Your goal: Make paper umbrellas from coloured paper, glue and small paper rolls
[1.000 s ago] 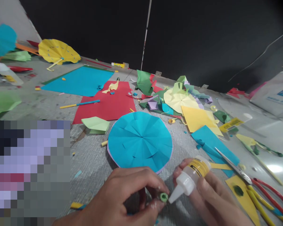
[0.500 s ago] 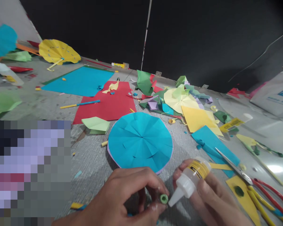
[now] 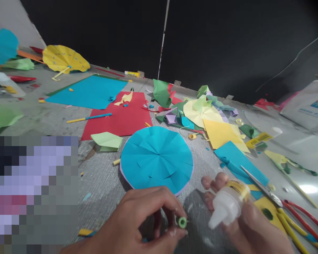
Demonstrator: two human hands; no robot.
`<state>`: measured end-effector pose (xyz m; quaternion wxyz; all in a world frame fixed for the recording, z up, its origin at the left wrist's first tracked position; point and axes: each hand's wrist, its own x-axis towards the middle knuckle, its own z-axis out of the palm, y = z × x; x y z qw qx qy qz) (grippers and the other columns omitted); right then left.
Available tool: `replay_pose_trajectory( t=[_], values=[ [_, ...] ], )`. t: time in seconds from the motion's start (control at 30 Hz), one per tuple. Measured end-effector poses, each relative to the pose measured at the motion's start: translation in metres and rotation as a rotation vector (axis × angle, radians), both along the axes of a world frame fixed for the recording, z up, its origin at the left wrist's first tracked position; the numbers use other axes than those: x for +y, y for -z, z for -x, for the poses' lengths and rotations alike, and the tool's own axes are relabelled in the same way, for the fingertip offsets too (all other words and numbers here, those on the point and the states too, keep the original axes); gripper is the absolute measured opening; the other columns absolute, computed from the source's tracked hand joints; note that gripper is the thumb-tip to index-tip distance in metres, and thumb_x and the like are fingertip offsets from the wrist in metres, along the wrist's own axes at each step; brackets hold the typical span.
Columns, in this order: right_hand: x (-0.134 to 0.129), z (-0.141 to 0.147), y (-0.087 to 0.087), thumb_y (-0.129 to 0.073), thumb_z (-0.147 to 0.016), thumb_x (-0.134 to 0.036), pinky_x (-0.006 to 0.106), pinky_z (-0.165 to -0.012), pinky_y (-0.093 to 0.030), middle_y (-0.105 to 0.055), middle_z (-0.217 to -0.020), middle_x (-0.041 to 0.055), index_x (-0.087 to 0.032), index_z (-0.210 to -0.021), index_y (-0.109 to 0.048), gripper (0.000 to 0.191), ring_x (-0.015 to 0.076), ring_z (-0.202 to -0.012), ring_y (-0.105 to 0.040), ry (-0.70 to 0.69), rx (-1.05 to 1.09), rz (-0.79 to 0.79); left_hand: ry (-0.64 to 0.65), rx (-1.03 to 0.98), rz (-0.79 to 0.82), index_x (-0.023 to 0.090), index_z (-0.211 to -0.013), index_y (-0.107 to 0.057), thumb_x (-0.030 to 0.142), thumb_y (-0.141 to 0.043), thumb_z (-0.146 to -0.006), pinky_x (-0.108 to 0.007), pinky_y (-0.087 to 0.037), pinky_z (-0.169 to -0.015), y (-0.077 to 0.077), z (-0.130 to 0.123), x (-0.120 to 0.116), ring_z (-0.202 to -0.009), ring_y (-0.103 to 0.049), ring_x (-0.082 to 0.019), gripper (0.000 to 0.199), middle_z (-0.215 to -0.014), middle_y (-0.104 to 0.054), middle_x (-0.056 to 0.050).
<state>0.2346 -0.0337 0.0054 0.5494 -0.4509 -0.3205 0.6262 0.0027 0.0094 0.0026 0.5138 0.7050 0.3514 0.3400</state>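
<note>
Between its thumb and fingertips my left hand (image 3: pixel 148 220) pinches a small green rolled paper tube (image 3: pixel 182 222), its round hollow end turned up toward me. To its right, my right hand (image 3: pixel 250 218) grips a clear glue bottle (image 3: pixel 229 203) with a yellow label. The bottle's white nozzle points down and left, a short gap away from the tube. A blue pleated paper disc (image 3: pixel 157 158) with a lilac edge lies just beyond both hands. A yellow-and-blue paper stick (image 3: pixel 87 232) is partly hidden behind my left wrist.
Red-handled scissors (image 3: pixel 274 199) lie at the right on blue paper (image 3: pixel 234 160). Red paper (image 3: pixel 122 118), blue paper (image 3: pixel 90 92) and a heap of scraps (image 3: pixel 172 116) spread beyond the disc. A yellow paper fan (image 3: pixel 65 58) stands far left; a dark wall (image 3: pixel 214 46) closes the back.
My right hand has drawn the glue bottle away to the right, so its nozzle has left the tube's end. My left hand keeps its pinch on the tube, almost still.
</note>
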Motion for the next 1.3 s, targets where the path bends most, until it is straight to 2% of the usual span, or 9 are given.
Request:
replay_pose_trajectory(
  t=[0.1, 0.27, 0.43, 0.57, 0.73, 0.97, 1.07, 1.2, 1.3],
  values=[
    [0.002, -0.008, 0.007, -0.086, -0.077, -0.053, 0.030, -0.084, -0.060, -0.074, -0.108, 0.0027, -0.034, -0.107, -0.076, 0.037, 0.0201, -0.093, -0.071, -0.018, 0.128, 0.051, 0.011, 0.021, -0.012, 0.020, -0.085, -0.070, 0.011, -0.068, -0.079, -0.015, -0.049, -0.060, 0.000, 0.001, -0.001, -0.063, -0.063, -0.010, 0.011, -0.077, -0.073, 0.002],
    [0.012, -0.012, 0.006, -0.089, -0.074, -0.052, 0.019, -0.060, -0.052, -0.060, -0.076, -0.0008, -0.026, -0.103, -0.074, 0.042, 0.0101, -0.062, -0.054, -0.068, 0.273, -0.015, 0.028, 0.057, -0.017, 0.021, -0.084, -0.071, 0.015, -0.068, -0.079, -0.016, -0.049, -0.059, 0.007, 0.001, 0.002, -0.062, -0.064, -0.011, 0.008, -0.075, -0.072, 0.002],
    [0.016, -0.016, -0.002, -0.079, -0.084, -0.048, 0.027, -0.075, -0.058, -0.071, -0.082, 0.0053, -0.023, -0.111, -0.073, 0.038, 0.0163, -0.076, -0.066, -0.172, 0.293, -0.125, 0.005, 0.025, -0.036, 0.020, -0.086, -0.071, 0.017, -0.069, -0.081, -0.016, -0.049, -0.058, 0.008, -0.001, 0.006, -0.061, -0.064, -0.010, 0.007, -0.076, -0.072, 0.001],
    [0.020, -0.021, 0.000, -0.067, -0.095, -0.050, 0.031, -0.087, -0.060, -0.079, -0.098, 0.0069, -0.025, -0.115, -0.074, 0.033, 0.0202, -0.093, -0.073, -0.097, 0.134, -0.122, 0.011, 0.022, -0.037, 0.020, -0.086, -0.071, 0.016, -0.067, -0.082, -0.016, -0.049, -0.058, 0.009, 0.000, 0.004, -0.062, -0.064, -0.011, 0.007, -0.076, -0.073, 0.001],
    [0.031, -0.018, 0.009, -0.078, -0.091, -0.042, 0.034, -0.098, -0.058, -0.076, -0.123, 0.0032, -0.032, -0.116, -0.062, 0.032, 0.0206, -0.114, -0.073, 0.144, -0.200, -0.106, 0.022, -0.003, -0.076, 0.021, -0.085, -0.070, 0.015, -0.067, -0.081, -0.016, -0.050, -0.060, 0.012, -0.001, 0.003, -0.063, -0.063, -0.010, 0.007, -0.074, -0.070, 0.002],
    [0.037, -0.013, 0.027, -0.070, -0.098, -0.036, 0.031, -0.099, -0.057, -0.068, -0.117, 0.0006, -0.033, -0.114, -0.048, 0.027, 0.0180, -0.124, -0.068, 0.117, -0.611, -0.371, 0.000, 0.022, -0.049, 0.021, -0.086, -0.071, 0.016, -0.068, -0.081, -0.016, -0.051, -0.061, 0.011, -0.001, 0.003, -0.063, -0.064, -0.010, 0.008, -0.076, -0.072, 0.002],
    [0.033, -0.012, 0.027, -0.065, -0.100, -0.032, 0.042, -0.109, -0.053, -0.062, -0.131, 0.0069, -0.033, -0.127, -0.048, 0.032, 0.0222, -0.132, -0.061, 0.146, -0.801, -0.459, -0.008, 0.024, -0.057, 0.021, -0.085, -0.070, 0.016, -0.068, -0.081, -0.016, -0.051, -0.060, 0.011, -0.001, 0.003, -0.062, -0.064, -0.010, 0.007, -0.076, -0.073, 0.001],
    [0.023, -0.009, 0.017, -0.071, -0.089, -0.014, 0.056, -0.123, -0.037, -0.050, -0.150, 0.0106, -0.030, -0.140, -0.048, 0.059, 0.0290, -0.145, -0.047, 0.345, -1.044, -0.731, -0.004, 0.003, -0.052, 0.020, -0.085, -0.070, 0.014, -0.069, -0.081, -0.015, -0.048, -0.057, 0.010, -0.001, 0.002, -0.059, -0.063, -0.009, 0.007, -0.075, -0.072, 0.002],
    [0.012, -0.004, 0.008, -0.071, -0.081, -0.003, 0.057, -0.116, -0.048, -0.068, -0.131, 0.0057, -0.034, -0.134, -0.053, 0.064, 0.0299, -0.130, -0.063, 0.342, -1.014, -0.958, 0.011, 0.003, -0.053, 0.021, -0.086, -0.070, 0.013, -0.070, -0.082, -0.014, -0.048, -0.057, 0.011, -0.002, 0.003, -0.061, -0.064, -0.009, 0.009, -0.075, -0.072, 0.003]
  ],
)
